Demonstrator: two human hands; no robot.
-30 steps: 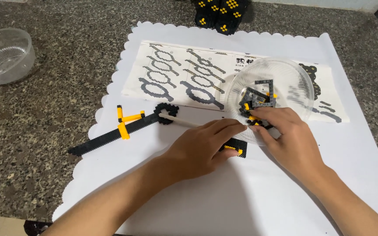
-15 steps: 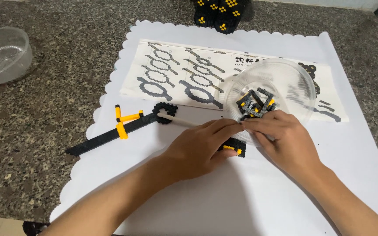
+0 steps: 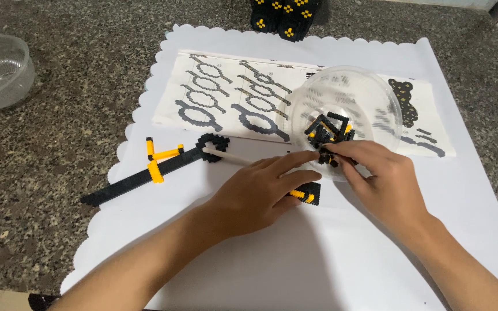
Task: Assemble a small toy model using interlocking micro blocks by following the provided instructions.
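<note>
Left hand (image 3: 260, 190) flat on the white scalloped mat (image 3: 318, 259), fingers together and extended, pressing a small black-and-yellow brick piece (image 3: 308, 194) just below the clear plastic bowl (image 3: 376, 103). Right hand (image 3: 384, 178) at the bowl's near rim, fingers pinching what looks like a small black brick (image 3: 325, 156). Loose black-and-yellow bricks (image 3: 329, 129) inside the bowl. Brick sword (image 3: 157, 167) lies well left of the bowl.
</note>
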